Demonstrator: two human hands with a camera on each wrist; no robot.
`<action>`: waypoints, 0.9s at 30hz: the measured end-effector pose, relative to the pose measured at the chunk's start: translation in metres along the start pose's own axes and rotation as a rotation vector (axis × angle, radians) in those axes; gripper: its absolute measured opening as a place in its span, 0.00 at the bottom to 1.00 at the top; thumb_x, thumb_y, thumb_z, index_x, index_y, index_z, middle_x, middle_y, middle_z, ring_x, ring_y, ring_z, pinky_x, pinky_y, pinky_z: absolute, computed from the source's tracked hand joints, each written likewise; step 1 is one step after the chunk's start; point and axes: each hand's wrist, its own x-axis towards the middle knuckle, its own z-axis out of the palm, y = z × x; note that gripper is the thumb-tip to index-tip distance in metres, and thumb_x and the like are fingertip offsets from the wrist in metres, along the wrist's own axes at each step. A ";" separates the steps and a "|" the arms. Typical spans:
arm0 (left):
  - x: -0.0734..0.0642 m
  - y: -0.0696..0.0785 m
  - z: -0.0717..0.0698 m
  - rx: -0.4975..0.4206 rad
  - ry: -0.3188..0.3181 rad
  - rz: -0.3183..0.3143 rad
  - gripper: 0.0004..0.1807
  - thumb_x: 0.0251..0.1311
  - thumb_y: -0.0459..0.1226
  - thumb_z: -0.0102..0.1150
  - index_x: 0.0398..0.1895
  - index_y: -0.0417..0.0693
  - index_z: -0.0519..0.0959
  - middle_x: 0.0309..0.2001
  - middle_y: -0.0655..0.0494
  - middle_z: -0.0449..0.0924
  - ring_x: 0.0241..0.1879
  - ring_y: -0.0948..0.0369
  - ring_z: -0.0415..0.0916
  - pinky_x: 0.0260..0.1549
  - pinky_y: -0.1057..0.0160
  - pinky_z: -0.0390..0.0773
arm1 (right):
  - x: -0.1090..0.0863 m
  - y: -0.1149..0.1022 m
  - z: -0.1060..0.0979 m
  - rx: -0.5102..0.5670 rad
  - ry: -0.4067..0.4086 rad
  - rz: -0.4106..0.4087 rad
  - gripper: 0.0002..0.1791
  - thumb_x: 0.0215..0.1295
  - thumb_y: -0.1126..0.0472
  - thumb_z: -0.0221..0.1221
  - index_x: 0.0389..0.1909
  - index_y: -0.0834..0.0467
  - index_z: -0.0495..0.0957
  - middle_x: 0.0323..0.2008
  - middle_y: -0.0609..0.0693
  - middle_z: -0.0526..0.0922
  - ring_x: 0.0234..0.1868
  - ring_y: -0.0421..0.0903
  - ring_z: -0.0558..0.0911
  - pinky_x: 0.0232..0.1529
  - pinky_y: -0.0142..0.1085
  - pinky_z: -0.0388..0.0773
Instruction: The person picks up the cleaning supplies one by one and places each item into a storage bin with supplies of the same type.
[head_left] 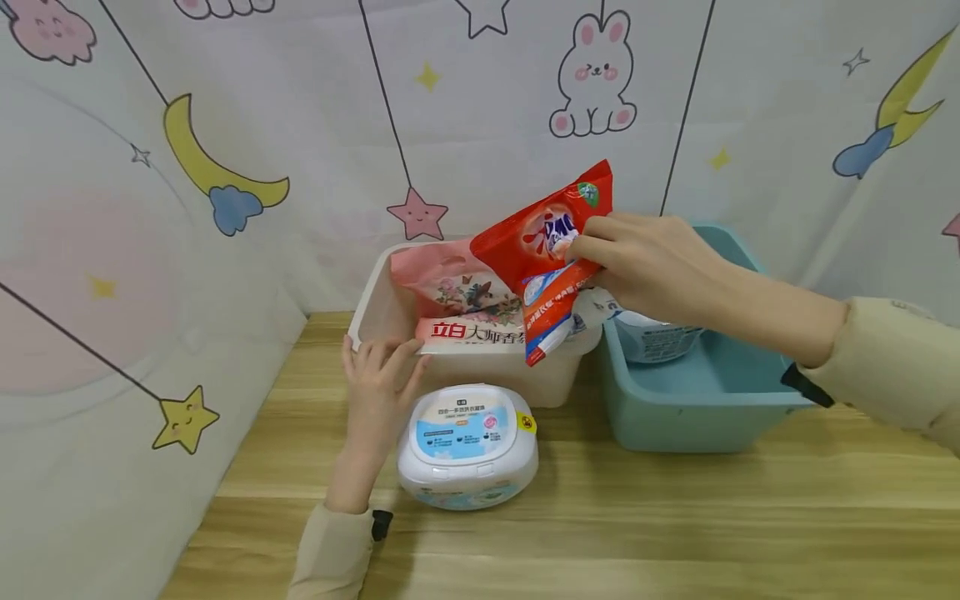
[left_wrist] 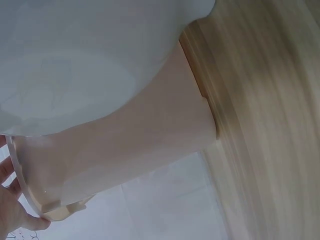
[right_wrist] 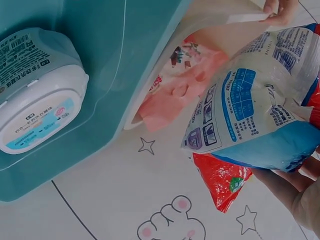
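One red bag, mid-frame, is pinched by the right hand; likely soft, slippery, best held mid-body. The white bin is gripped by the left hand.

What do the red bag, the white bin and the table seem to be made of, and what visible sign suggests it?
Red bag: probably thin, glossy plastic film; it creases and catches highlights.
White bin: likely rigid plastic, smooth, with rounded, moulded-looking corners.
Table: wood or wood-look laminate, slightly glossy; grain shows either way.
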 end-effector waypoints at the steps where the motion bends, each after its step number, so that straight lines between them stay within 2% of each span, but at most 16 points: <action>1: 0.000 0.000 0.001 -0.002 0.000 -0.003 0.13 0.56 0.39 0.67 0.44 0.46 0.82 0.41 0.46 0.79 0.49 0.45 0.71 0.66 0.29 0.46 | 0.002 0.001 0.001 -0.004 -0.007 0.000 0.21 0.52 0.64 0.69 0.49 0.57 0.79 0.42 0.55 0.83 0.43 0.51 0.82 0.31 0.44 0.84; 7: 0.000 0.000 0.002 -0.012 0.017 -0.003 0.13 0.55 0.38 0.67 0.43 0.44 0.82 0.41 0.45 0.79 0.50 0.46 0.71 0.66 0.30 0.45 | 0.016 0.007 0.014 0.005 -0.060 0.033 0.20 0.54 0.61 0.68 0.49 0.56 0.79 0.44 0.55 0.83 0.46 0.52 0.82 0.37 0.45 0.84; 12: 0.001 -0.001 0.000 -0.019 0.006 -0.006 0.13 0.55 0.38 0.67 0.44 0.45 0.82 0.42 0.45 0.79 0.50 0.46 0.70 0.67 0.30 0.44 | 0.027 0.007 0.026 0.028 -0.092 0.057 0.19 0.55 0.60 0.68 0.48 0.56 0.80 0.46 0.55 0.84 0.47 0.52 0.82 0.40 0.46 0.84; 20: 0.001 0.002 -0.001 -0.019 -0.008 -0.018 0.13 0.56 0.39 0.67 0.44 0.46 0.82 0.42 0.46 0.79 0.50 0.46 0.71 0.66 0.30 0.45 | 0.043 0.008 0.049 0.019 -0.127 0.073 0.13 0.58 0.60 0.65 0.44 0.55 0.80 0.45 0.54 0.84 0.44 0.51 0.82 0.40 0.43 0.83; 27: 0.000 0.002 0.000 -0.017 -0.003 -0.020 0.12 0.56 0.38 0.67 0.44 0.47 0.82 0.41 0.46 0.79 0.50 0.46 0.71 0.66 0.30 0.45 | 0.049 0.008 0.062 0.016 -0.146 0.065 0.11 0.58 0.59 0.65 0.41 0.56 0.79 0.43 0.53 0.84 0.40 0.49 0.82 0.37 0.41 0.83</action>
